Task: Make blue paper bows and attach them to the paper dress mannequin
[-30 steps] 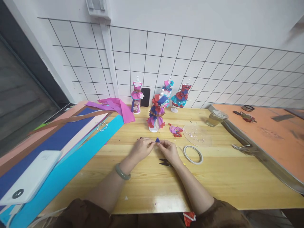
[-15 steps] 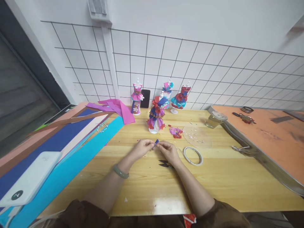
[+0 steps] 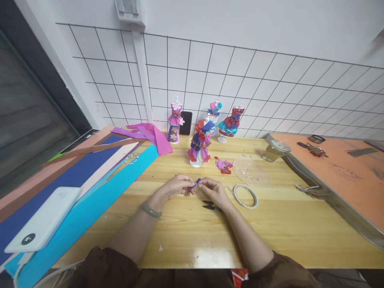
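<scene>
Between my fingertips is a small piece of dark blue paper, partly covered by the fingers. My left hand pinches its left side, and my right hand pinches the right side. Just beyond them stands a small dress form covered in ruffled red, blue and purple paper. Black thread snips lie beside my right wrist. To the right rests a roll of white tape. Purple and red paper scraps lie behind my right hand.
More dressed forms stand along the wall, with a black phone leaning there. Coloured paper strips cover the left side, under a white power bank. A clear disc with beads and a lidded cup are at right.
The left fingers have shifted slightly on the blue paper, with its angle a little different. Both hands keep their pinch, and the whole view has moved slightly.
</scene>
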Motion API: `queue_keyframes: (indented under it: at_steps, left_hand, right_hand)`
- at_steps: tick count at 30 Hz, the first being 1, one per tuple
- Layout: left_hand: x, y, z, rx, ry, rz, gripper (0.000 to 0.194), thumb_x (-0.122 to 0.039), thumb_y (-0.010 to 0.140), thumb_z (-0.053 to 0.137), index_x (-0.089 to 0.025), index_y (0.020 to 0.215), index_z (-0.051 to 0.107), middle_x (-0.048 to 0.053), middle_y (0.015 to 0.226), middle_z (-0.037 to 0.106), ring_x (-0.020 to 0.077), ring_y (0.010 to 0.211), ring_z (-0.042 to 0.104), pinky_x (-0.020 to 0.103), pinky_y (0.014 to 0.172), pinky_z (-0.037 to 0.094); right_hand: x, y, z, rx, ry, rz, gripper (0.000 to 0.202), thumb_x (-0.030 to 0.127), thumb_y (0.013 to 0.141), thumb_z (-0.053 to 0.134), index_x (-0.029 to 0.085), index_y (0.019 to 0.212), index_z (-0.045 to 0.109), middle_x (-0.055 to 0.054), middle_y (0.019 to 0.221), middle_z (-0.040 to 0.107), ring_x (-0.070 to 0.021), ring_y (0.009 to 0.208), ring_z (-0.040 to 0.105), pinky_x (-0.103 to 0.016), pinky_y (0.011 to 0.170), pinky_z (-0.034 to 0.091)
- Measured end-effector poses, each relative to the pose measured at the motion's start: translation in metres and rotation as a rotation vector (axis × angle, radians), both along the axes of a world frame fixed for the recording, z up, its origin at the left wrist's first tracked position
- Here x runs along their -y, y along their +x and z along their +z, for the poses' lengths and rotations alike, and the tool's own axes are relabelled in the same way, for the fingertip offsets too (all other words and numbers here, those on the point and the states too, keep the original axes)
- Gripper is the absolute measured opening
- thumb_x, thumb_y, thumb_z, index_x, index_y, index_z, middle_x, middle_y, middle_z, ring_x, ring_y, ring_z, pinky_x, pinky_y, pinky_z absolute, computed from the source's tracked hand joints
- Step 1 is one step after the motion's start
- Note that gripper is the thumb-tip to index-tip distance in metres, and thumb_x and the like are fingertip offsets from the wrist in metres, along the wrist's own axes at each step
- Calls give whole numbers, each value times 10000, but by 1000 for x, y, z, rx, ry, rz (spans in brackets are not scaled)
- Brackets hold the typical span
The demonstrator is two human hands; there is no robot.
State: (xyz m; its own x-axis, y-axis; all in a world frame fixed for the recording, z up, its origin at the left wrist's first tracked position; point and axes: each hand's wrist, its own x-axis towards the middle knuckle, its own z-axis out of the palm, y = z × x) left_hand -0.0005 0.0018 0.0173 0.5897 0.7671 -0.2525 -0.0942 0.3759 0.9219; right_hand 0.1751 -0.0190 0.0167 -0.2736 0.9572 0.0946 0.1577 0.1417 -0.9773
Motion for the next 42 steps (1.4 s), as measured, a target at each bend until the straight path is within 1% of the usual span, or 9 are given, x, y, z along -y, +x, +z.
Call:
queue_keyframes:
  at_steps: [7,12,17,28,30,32,36,39,42]
  left_hand:
    - [-1,-1,-1,-4,-33,-39,196,-280,665,622,-96,702,564,36,602,565,118,584,571,232,562,403]
    - [0,0,0,117,-100,-102,183,-269,672,613,-105,675,531,18,585,533,123,562,568,225,520,393]
    - [2,0,1,179,-168,-171,179,-270,677,603,-115,694,515,9,585,516,131,571,570,240,534,402]
    - [2,-1,0,159,-173,-235,215,-325,709,555,-114,702,511,37,588,547,143,570,571,252,530,411]
    - [3,-1,3,133,-139,-196,249,-352,703,568,-110,749,530,61,637,576,138,583,572,262,556,421]
    - [3,0,5,105,-58,-88,287,-367,689,592,-120,826,543,72,725,595,125,618,571,261,587,426]
    - [3,8,1,-80,208,116,385,-373,629,652,-138,920,559,77,853,604,109,664,555,220,571,410]
    - [2,15,-6,-193,361,170,387,-357,625,652,-120,925,588,94,882,618,129,707,553,207,550,402]
    - [2,17,-7,-269,434,191,320,-351,681,595,-116,896,624,90,859,639,137,693,556,215,548,407]
  right_hand:
    - [1,0,1,31,41,23,241,390,715,563,159,741,625,-12,694,538,-82,533,422,-214,495,338]
    - [1,1,-1,-39,-23,10,244,391,687,602,165,779,615,-7,675,580,-96,557,463,-228,535,372]
    - [1,1,0,-74,-26,78,236,381,700,596,170,795,637,-21,747,606,-109,607,497,-243,571,388]
    - [-1,3,-7,-129,-114,67,263,423,681,603,163,716,583,3,608,557,-82,502,435,-223,511,360]
    - [-2,3,-7,-116,-117,44,270,430,693,590,161,695,571,20,545,519,-79,484,416,-216,498,337]
    - [-3,3,-7,-97,-117,6,292,449,697,577,160,661,555,29,507,489,-76,465,398,-211,480,315]
    - [-5,2,-9,-61,-114,-50,339,496,678,571,163,624,535,27,486,481,-79,445,385,-212,457,299]
    - [-6,1,-10,-59,-106,-66,335,492,676,575,164,621,533,27,482,479,-77,443,383,-210,454,299]
    - [-6,2,-11,-64,-96,-80,313,465,686,579,161,627,541,30,481,477,-76,447,383,-210,462,293]
